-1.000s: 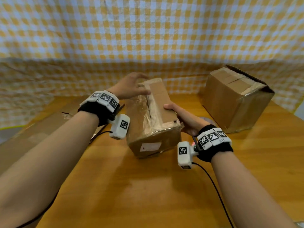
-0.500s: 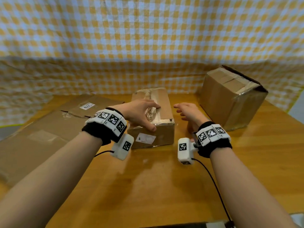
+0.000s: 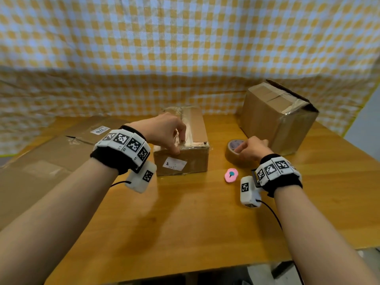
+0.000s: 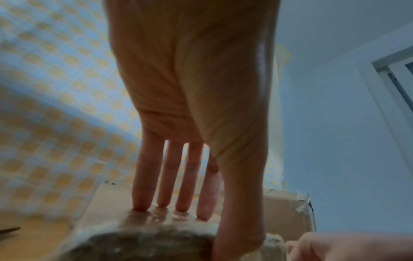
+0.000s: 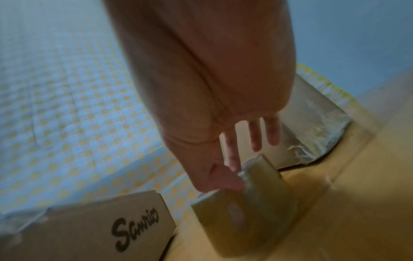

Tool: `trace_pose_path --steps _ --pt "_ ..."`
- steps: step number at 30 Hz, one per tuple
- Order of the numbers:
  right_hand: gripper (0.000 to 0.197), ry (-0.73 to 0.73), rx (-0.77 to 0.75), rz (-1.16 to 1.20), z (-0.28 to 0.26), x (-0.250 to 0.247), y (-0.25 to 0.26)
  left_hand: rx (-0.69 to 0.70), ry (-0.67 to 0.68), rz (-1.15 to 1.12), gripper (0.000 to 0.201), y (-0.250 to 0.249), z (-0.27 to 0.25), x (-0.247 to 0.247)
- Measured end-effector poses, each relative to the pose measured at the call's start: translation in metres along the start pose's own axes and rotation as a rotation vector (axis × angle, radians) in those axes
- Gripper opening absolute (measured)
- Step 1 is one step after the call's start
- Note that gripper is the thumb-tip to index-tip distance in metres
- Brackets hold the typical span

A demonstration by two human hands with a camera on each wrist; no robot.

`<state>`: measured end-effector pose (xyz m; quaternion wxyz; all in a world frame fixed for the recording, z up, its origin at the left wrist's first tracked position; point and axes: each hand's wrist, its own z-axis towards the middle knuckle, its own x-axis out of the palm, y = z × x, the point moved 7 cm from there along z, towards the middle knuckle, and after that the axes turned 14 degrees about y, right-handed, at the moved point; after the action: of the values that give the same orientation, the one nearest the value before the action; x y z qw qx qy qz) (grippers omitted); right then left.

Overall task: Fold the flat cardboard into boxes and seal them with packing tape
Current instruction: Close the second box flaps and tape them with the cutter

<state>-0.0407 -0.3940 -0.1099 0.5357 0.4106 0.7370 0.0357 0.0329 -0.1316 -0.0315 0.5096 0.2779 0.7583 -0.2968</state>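
Note:
A small cardboard box (image 3: 191,161) with a taped top stands upright on the wooden table (image 3: 185,223) at centre. My left hand (image 3: 170,138) rests on its near top edge. In the left wrist view its straight fingertips (image 4: 140,206) press on the taped top of the small box (image 4: 107,199). To the right of the box lies a brown roll of packing tape (image 3: 231,155). My right hand (image 3: 249,148) holds it. The right wrist view shows my thumb and forefinger (image 5: 223,181) pinching the rim of the tape roll (image 5: 252,217), the other fingers straight.
A larger taped box (image 3: 275,120) stands at the back right, close behind the roll. A pink cutter (image 3: 231,175) lies in front of the roll. Flat cardboard sheets (image 3: 51,159) cover the table's left side. A checked cloth (image 3: 185,48) hangs behind.
The small box, held tilted in both hands a second ago, now stands on the table. My right hand has left it and moved right to take the tape roll.

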Motion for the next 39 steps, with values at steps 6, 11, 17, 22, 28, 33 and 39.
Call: trace_pose_path --steps 6,11,17,22,28,33,39 --pt "0.016 0.019 -0.018 -0.020 0.000 0.011 0.005 0.009 0.084 0.156 0.067 0.005 -0.006 0.010" --pt "0.026 -0.116 -0.134 0.200 -0.008 0.005 0.007 -0.003 0.086 0.169 0.068 0.010 -0.010 0.014" --pt "0.015 -0.280 -0.457 0.358 -0.026 -0.014 0.031 0.005 0.043 0.186 0.058 0.005 -0.014 0.019" --pt "0.023 -0.211 -0.690 0.512 -0.043 -0.018 0.059 0.014 0.022 0.206 0.057 -0.003 -0.019 0.023" --pt "0.014 -0.066 -0.861 0.537 -0.063 -0.011 0.084 0.035 0.017 0.186 0.066 -0.005 -0.017 0.023" --pt "0.007 -0.018 -0.934 0.478 -0.070 -0.005 0.094 0.137 -0.321 -0.327 0.095 0.004 -0.030 -0.017" --pt "0.021 0.050 -0.983 0.461 -0.070 0.005 0.105 0.155 -0.519 -0.428 0.107 -0.010 -0.029 -0.033"
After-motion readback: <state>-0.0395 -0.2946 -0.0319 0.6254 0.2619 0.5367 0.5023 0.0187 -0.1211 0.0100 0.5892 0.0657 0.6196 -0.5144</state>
